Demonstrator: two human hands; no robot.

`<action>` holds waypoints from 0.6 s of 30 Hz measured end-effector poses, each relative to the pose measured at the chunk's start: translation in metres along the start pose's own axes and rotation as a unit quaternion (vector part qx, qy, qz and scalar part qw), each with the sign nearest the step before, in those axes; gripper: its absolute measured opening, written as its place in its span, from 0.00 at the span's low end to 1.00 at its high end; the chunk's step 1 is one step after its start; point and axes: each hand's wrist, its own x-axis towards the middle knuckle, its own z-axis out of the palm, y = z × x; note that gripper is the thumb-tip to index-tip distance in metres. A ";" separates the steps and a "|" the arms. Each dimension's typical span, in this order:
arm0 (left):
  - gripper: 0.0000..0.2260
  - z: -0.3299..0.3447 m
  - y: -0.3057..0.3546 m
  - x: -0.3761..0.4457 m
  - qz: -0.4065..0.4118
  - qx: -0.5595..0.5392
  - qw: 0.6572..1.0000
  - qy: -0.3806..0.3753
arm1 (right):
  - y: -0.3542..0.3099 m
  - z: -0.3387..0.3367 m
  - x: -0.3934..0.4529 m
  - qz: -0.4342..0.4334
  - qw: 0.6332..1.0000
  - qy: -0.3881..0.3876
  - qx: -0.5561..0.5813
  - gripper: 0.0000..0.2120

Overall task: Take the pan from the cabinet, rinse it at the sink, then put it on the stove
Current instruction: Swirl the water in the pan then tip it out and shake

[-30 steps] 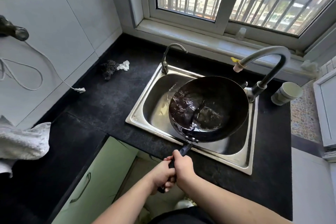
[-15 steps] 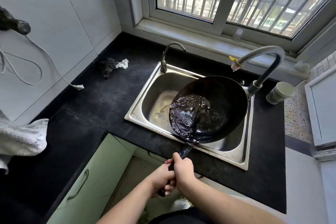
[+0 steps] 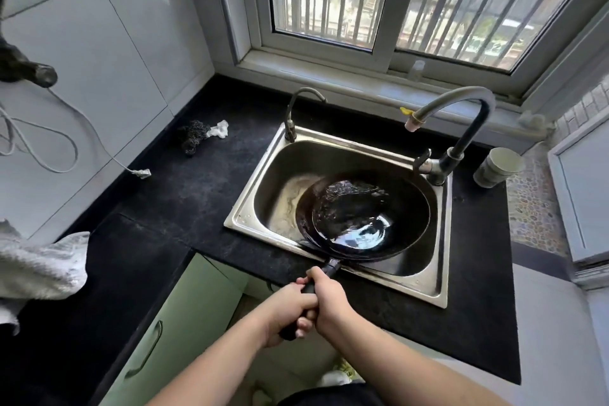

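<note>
The pan point(image 3: 365, 217) is big, black and wet, and it sits low inside the sink point(image 3: 333, 148), at about 4 o'clock in the bowl. There is water in it, shining near the bottom. It is kept over the sink so the water can go down there and not on the black table point(image 3: 184, 194).

Both hands hold the long dark handle, which sticks out over the sink's edge at 7 o'clock from the pan. The right hand point(image 3: 329, 303) is nearer the pan, with its fingers wrapped tight around the handle. The left hand point(image 3: 286, 310) is just behind it, touching it, and its fingers curl around the handle's end too. A pan full of water is likely heavy, so two hands help keep it steady.

The tall tap point(image 3: 461, 115) stands at 1 o'clock from the pan. No water seems to be coming out.

The rinsing looks nearly done. The water will need tipping out next. The stove is not in view.
</note>
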 end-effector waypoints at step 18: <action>0.08 0.016 0.087 -0.015 -0.052 0.154 0.980 0.111 | -0.052 0.012 -0.011 0.096 0.976 -0.177 0.079 0.18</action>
